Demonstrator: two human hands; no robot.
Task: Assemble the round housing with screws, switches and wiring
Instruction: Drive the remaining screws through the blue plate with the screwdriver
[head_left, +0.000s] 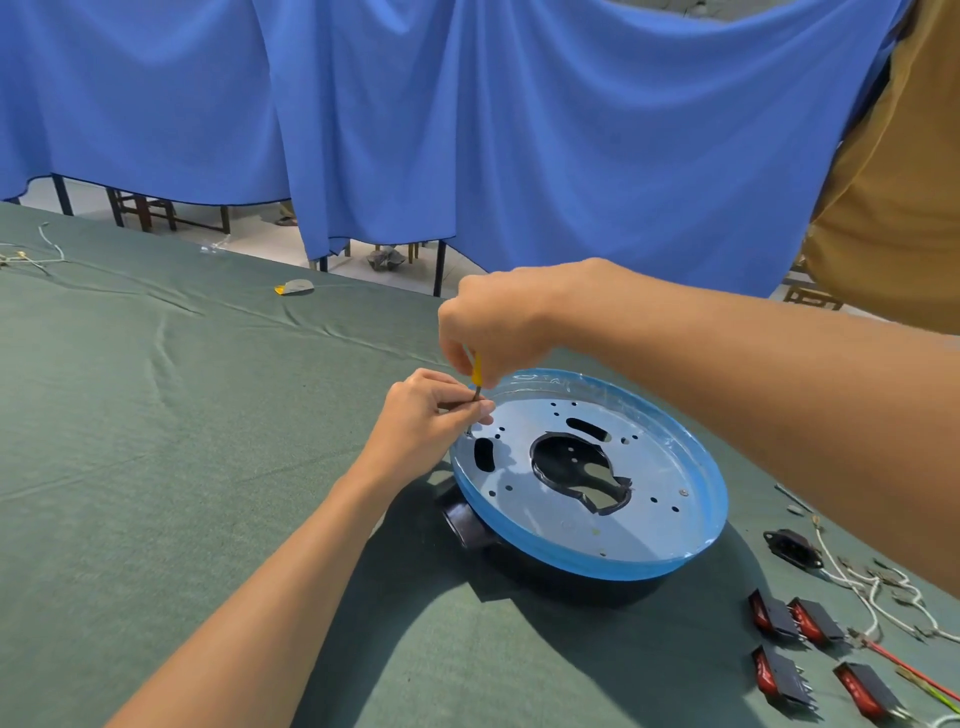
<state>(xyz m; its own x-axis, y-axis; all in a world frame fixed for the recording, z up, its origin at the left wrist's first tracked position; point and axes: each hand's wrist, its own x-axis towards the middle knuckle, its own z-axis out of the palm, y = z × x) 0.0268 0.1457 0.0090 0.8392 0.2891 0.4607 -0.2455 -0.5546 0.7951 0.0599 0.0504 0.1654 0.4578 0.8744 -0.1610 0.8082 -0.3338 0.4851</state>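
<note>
The round housing (670, 558), black below with a blue rim and a shiny perforated metal plate on top, lies on the green cloth at centre right. My right hand (498, 322) grips the yellow handle of a small screwdriver (475, 371) held upright over the plate's far left edge. My left hand (431, 415) pinches the screwdriver's metal shaft just above the plate. The tip and any screw under it are hidden by my fingers. Several red and black rocker switches (779, 618) and white wires (878, 597) lie at the lower right.
A black socket part (795, 545) lies right of the housing. A small yellow and grey scrap (293, 287) and loose wires (31, 254) lie far left on the cloth. Blue curtains hang behind the table. A person in a tan shirt (893, 208) stands at right.
</note>
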